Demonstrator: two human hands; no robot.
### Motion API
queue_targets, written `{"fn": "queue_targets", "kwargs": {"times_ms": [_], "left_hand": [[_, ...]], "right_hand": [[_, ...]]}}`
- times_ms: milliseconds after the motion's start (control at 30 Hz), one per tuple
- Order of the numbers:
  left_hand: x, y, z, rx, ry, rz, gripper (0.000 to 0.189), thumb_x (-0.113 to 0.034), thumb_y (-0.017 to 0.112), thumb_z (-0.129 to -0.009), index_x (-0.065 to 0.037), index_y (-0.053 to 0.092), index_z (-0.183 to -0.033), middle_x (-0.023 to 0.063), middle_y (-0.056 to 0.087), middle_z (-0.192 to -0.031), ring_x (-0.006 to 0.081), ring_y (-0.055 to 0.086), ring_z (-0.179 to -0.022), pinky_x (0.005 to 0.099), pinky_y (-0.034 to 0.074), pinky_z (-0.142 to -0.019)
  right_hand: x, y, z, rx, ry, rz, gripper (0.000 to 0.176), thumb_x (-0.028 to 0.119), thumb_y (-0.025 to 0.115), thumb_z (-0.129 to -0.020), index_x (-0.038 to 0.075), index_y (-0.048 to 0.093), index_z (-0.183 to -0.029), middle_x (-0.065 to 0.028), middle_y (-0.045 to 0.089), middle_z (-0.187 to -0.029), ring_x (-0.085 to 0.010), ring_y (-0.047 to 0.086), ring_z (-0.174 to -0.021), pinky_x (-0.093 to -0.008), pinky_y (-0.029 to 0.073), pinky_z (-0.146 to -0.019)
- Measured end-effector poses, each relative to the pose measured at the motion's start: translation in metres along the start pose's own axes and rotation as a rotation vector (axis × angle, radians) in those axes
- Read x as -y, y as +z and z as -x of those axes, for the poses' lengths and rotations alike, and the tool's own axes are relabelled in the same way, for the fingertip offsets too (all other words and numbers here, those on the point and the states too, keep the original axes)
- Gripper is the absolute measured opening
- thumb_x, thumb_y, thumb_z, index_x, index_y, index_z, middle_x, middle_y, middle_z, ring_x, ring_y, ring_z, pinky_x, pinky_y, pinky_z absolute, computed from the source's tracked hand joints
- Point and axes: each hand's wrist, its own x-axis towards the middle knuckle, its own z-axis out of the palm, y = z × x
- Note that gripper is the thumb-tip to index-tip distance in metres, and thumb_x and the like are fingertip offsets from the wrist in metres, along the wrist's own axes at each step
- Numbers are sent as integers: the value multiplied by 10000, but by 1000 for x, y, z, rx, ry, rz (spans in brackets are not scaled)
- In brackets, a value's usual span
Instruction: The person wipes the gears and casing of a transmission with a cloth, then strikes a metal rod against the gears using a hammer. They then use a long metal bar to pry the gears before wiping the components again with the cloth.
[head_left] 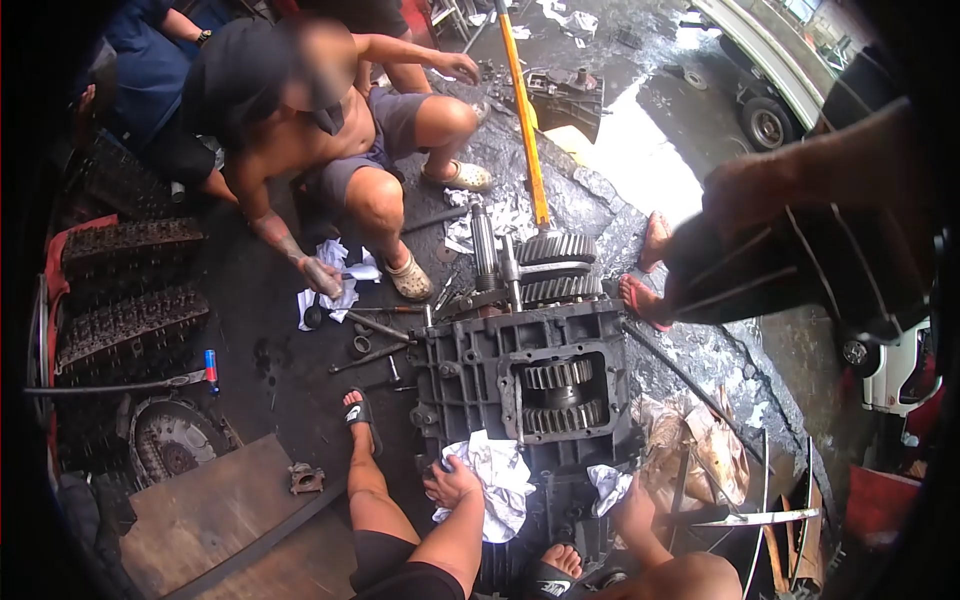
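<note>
A dark metal gearbox housing [460, 365] stands in front of me, with gears [562, 395] showing through its side opening. More gears [555, 265] and a splined shaft [485, 240] stick out at its far end. My left hand [455, 484] is closed on a large crumpled white rag [497, 490], at the near left corner of the housing. In my right hand [634, 516], closed, a smaller white rag [608, 487] sits by the near right corner. The fingertips of that hand are partly hidden.
A co-worker [330, 130] crouches across from me, one hand by white rags [350, 280]. Another person [790, 230] stands at right. A yellow bar [525, 120] leans by the gears. Tools [370, 355] and a hammer [211, 370] lie left; crumpled brown paper [690, 450] lies right.
</note>
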Motion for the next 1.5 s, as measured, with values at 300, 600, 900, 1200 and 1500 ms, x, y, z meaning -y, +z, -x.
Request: {"fn": "queue_targets", "kwargs": {"times_ms": [300, 600, 900, 1200, 1500], "left_hand": [[-2, -4, 1, -20, 21, -29, 524, -530, 565, -799, -196, 651, -1194, 172, 525, -1235, 362, 474, -1190, 517, 397, -963], [-2, -7, 3, -13, 39, -5, 528, -518, 564, -794, -189, 648, -1198, 182, 518, -1263, 361, 462, -1213, 519, 383, -978], [-4, -13, 1, 46, 23, -4, 553, -530, 553, -799, -153, 634, -1196, 205, 513, -1257, 370, 452, -1236, 521, 380, -992], [2, 2, -1, 5, 6, -69, 573, -584, 536, -806, -216, 612, -1238, 179, 502, -1293, 373, 453, -1245, 585, 398, -962], [-5, -14, 1, 94, -36, -22, 580, -558, 553, -790, -201, 618, -1242, 188, 485, -1360, 375, 435, -1286, 549, 383, -995]], "right_hand": [[-2, 9, 0, -64, -27, 0, 626, 154, 654, -749, -39, 450, -1309, -216, 622, -1131, -384, 617, -1024, -450, 503, -844], [-10, 14, -1, -66, -43, -29, 663, 139, 688, -723, -60, 443, -1306, -216, 615, -1123, -375, 611, -1023, -438, 496, -855], [5, 2, 1, -72, -23, -13, 634, 183, 701, -753, -45, 454, -1291, -219, 636, -1062, -372, 620, -1008, -435, 500, -842], [1, 1, 1, -11, 0, -18, 654, 200, 687, -750, -45, 443, -1305, -200, 633, -1087, -351, 621, -1019, -432, 502, -847], [-7, 6, 1, -121, -107, -7, 597, 234, 651, -785, -44, 480, -1284, -197, 655, -993, -375, 645, -901, -445, 514, -755]]}}
